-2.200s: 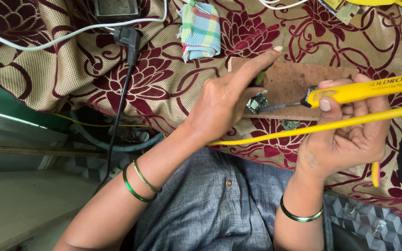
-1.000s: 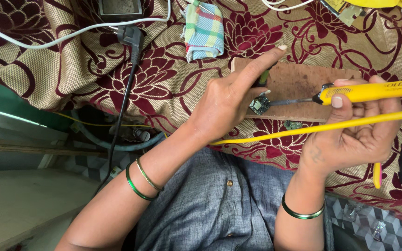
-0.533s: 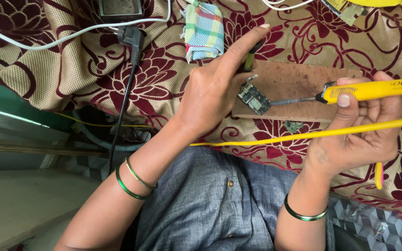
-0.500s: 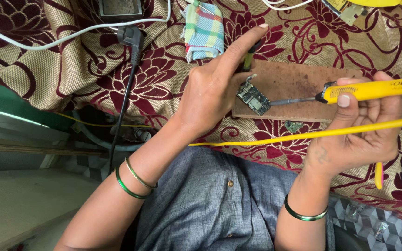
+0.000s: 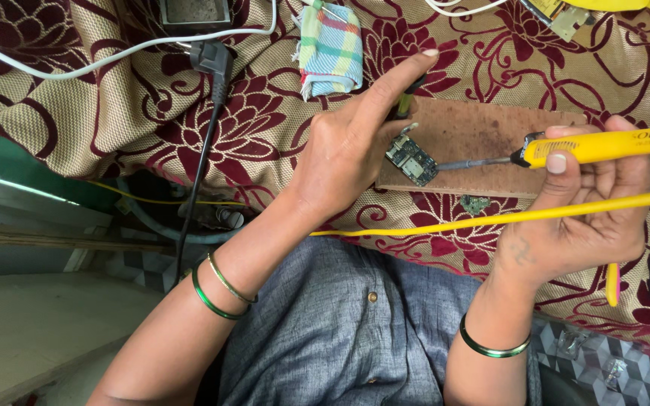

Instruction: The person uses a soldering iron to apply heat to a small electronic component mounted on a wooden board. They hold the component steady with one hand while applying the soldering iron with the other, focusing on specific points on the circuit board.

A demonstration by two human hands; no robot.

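Burns look likely at centre frame, since the left hand pinches the small green circuit board just beside the tip of the yellow-handled soldering iron gripped by the right hand.

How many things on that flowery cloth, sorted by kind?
Yellow soldering iron: 1
Small circuit boards: 2
Wooden board: 1
Checked cloth: 1
Black plug: 1
Total: 6
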